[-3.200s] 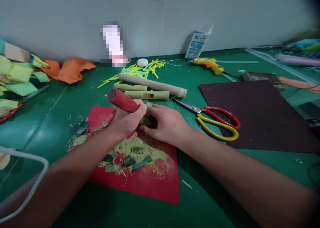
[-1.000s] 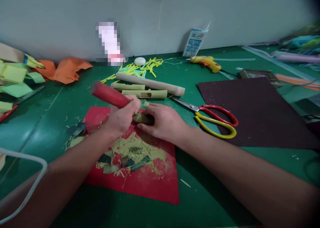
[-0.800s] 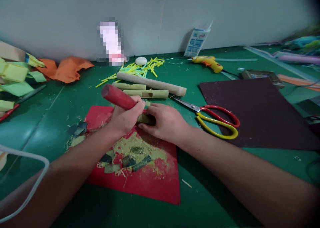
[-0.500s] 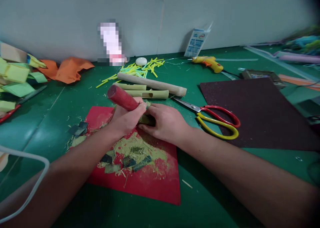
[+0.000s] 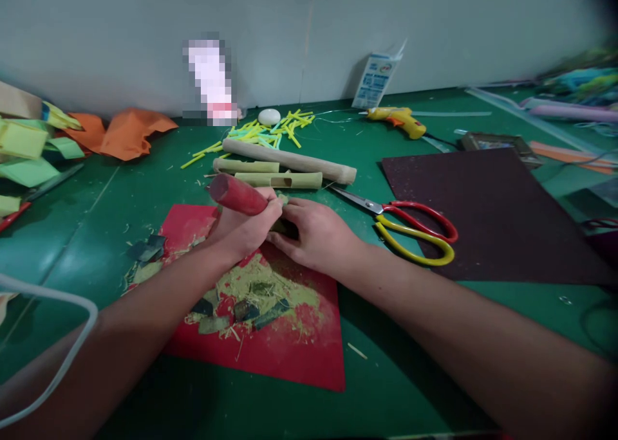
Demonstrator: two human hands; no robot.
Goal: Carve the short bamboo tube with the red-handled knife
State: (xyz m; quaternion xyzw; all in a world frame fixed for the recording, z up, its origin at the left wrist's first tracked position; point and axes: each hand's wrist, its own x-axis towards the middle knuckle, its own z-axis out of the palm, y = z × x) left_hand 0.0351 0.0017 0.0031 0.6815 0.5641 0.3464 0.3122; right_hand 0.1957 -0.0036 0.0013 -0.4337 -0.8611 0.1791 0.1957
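Observation:
My left hand (image 5: 246, 231) is wrapped round a tool with a thick red wooden handle (image 5: 236, 194). The handle's butt points up and to the left, and the working end is hidden by my fingers. Close beside it, my right hand (image 5: 318, 234) is closed round a short greenish bamboo piece (image 5: 286, 226), mostly covered by the fingers. Both hands rest over a red mat (image 5: 299, 366) strewn with pale bamboo shavings (image 5: 261, 273) and dark green chips (image 5: 273, 314). Just beyond the hands lie a notched bamboo tube (image 5: 306, 181) and a shorter bamboo piece (image 5: 251, 166).
Scissors (image 5: 415, 231) with red and yellow handles lie right, partly over a dark board (image 5: 483, 215). Behind are a wooden rod (image 5: 290, 160), yellow strips (image 5: 294, 128), a glue gun (image 5: 400, 121) and a carton (image 5: 376, 80). Folded paper (image 5: 24, 147) sits left. A white cable (image 5: 91, 318) crosses lower left.
The view has shifted slightly, so the table items appear a little farther left. The red handle tilts slightly lower at its butt end; both hands keep their grips.

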